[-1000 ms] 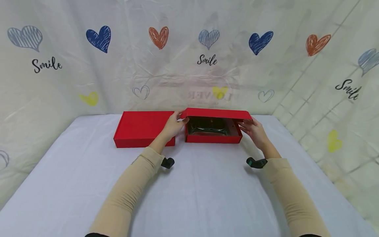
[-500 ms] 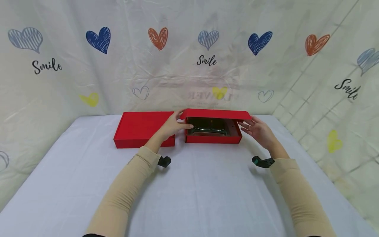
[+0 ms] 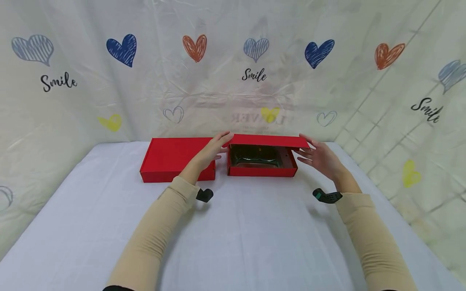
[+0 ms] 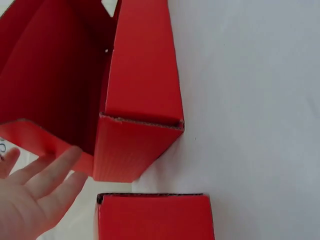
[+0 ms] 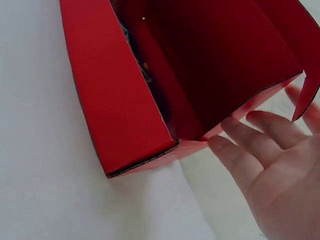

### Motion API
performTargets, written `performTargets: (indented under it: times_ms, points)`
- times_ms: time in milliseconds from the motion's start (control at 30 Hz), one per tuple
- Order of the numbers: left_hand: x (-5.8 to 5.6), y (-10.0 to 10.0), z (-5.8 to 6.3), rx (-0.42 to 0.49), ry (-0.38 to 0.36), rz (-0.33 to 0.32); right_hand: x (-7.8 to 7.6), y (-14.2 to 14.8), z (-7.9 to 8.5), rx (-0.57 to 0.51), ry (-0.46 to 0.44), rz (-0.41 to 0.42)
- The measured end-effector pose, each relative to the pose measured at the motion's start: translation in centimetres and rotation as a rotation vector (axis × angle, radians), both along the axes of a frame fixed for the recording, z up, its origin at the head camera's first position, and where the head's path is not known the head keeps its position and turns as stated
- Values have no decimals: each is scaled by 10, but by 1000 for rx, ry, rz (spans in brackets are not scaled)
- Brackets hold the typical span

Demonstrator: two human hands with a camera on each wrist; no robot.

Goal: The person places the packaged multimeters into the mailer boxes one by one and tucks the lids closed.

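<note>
A red cardboard box [image 3: 263, 171] stands at the back of the table, its hinged lid [image 3: 269, 140] tilted partly up. Inside lies a dark green, glossy thing [image 3: 256, 153] that looks wrapped in clear plastic; its kind is unclear. My left hand [image 3: 208, 154] is at the lid's left side, and in the left wrist view its extended fingers [image 4: 60, 167] touch the side flap. On the opposite side, my right hand [image 3: 323, 159] has its fingers [image 5: 245, 135] spread, with the tips against the lid's right flap.
A second red box [image 3: 176, 157], closed, stands just left of the first with a narrow gap between them. White cloth covers the table [image 3: 240, 234]. Behind it hangs a pale curtain [image 3: 218, 93] printed with hearts.
My left thumb has moved away from the box opening to outside the lid's left side. The right hand has shifted slightly right, its fingers more spread. The lid has stayed nearly still.
</note>
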State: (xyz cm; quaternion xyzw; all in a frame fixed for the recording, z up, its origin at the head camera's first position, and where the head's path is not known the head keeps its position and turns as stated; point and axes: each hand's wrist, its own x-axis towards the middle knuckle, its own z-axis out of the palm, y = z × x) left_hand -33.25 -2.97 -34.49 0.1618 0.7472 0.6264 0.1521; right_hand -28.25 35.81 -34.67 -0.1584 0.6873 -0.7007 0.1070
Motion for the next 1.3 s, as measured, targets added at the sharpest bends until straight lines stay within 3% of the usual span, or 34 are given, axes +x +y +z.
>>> performTargets:
  times_ms: [167, 567, 700, 933, 1300]
  points:
    - [-3, 5, -3, -7, -1, 29, -2, -6, 2, 131, 2, -59]
    - [-3, -3, -10, -82, 131, 11, -3, -5, -1, 122, 18, -135]
    - [-3, -4, -12, -102, 145, 8, -3, -3, -5, 167, 28, -158]
    - [-5, -6, -15, -167, 189, 9, -4, 0, -13, 342, 70, -205]
    - [-4, -5, -21, -289, 248, 6, -4, 0, -20, 370, 62, -226]
